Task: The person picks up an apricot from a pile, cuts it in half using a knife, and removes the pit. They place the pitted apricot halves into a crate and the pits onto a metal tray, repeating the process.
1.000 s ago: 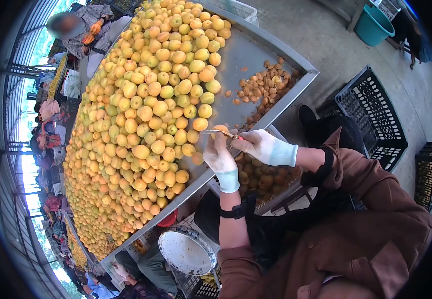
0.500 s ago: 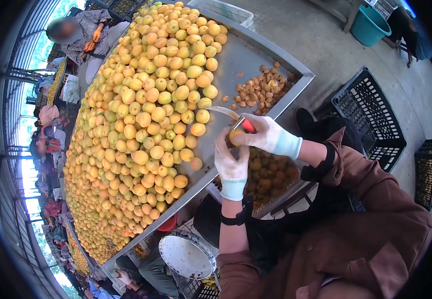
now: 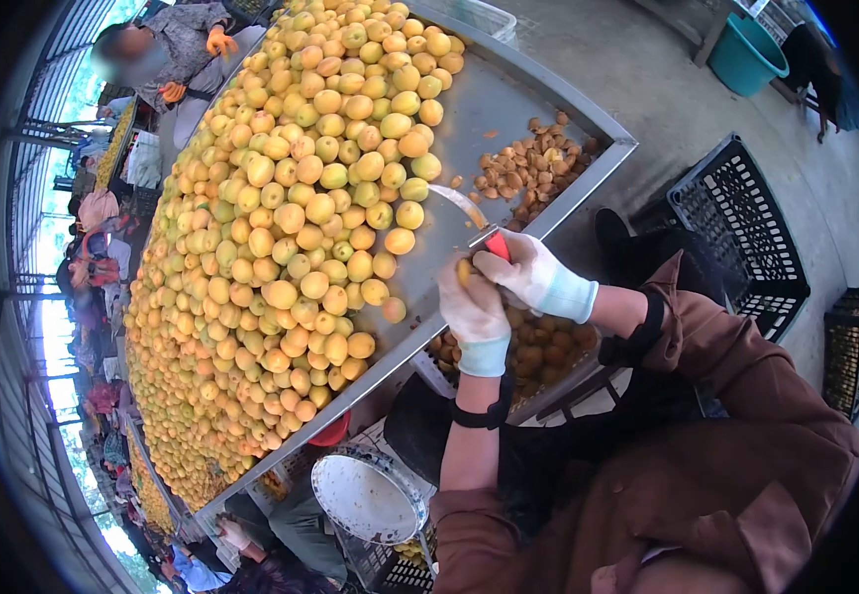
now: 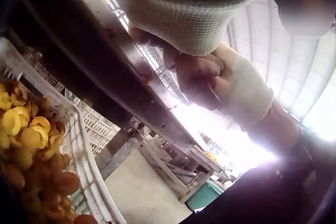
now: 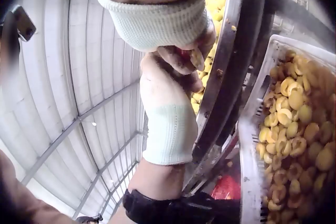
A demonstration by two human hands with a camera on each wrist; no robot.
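Both hands wear pale knit gloves with light green cuffs, soiled at the fingers, and work close together over the metal table's edge. My right hand (image 3: 538, 275) grips the red handle of a curved knife (image 3: 461, 203), whose blade points up and left, away from me. Between the fingers of my left hand (image 3: 475, 309) is an apricot (image 3: 464, 271), mostly covered by the glove. From below, in the right wrist view, a bit of the red handle shows among the right hand's fingers, while the left hand (image 5: 167, 98) sits right beside them.
A large heap of apricots (image 3: 291, 228) covers much of the metal table (image 3: 449, 129). Apricot pits (image 3: 523, 168) lie near its corner. Below the edge, a white crate (image 5: 249, 145) holds halved apricots (image 5: 294, 113). Black crates (image 3: 746, 228) stand right; a white basin (image 3: 365, 495) is at lower left.
The knife blade has swung from lying across the apricot to pointing up and away. Both hands have shifted slightly right, and the left fingers have closed further over the apricot.
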